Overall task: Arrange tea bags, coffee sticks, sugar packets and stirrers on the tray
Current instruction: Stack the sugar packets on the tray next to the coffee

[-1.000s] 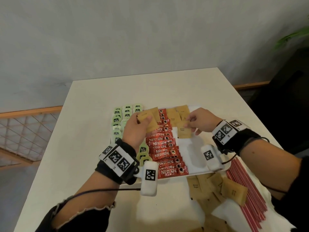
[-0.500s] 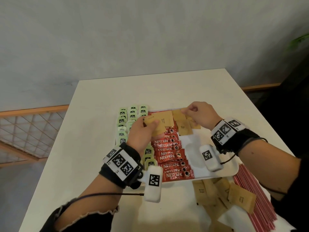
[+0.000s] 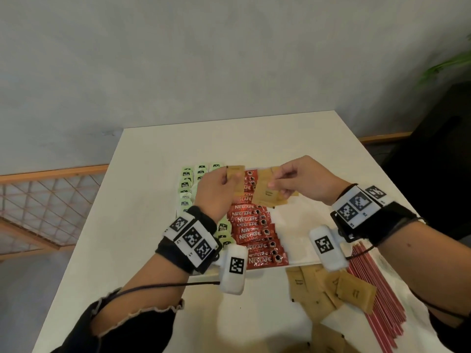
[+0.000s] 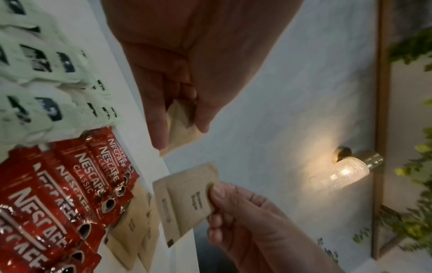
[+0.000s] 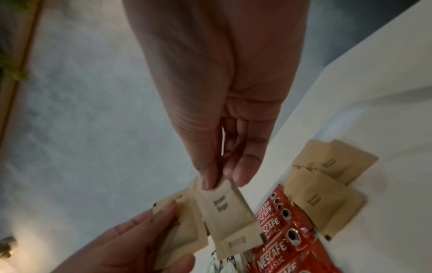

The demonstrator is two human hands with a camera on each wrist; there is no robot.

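Nearby, loose sugar packets (image 3: 355, 291) overlap red stirrers (image 3: 377, 296) off-tray.

Soft, even daylight fills the head view; the white table (image 3: 158, 200) reads bright, with faint shadows under the forearms. Straight edges bow toward the corners. Both wrist views are dimmer and grainy. A glowing wall lamp (image 4: 346, 170) casts a warm pool on the grey wall around it. The tea bags (image 4: 35, 77) beside the lens smear with motion blur.
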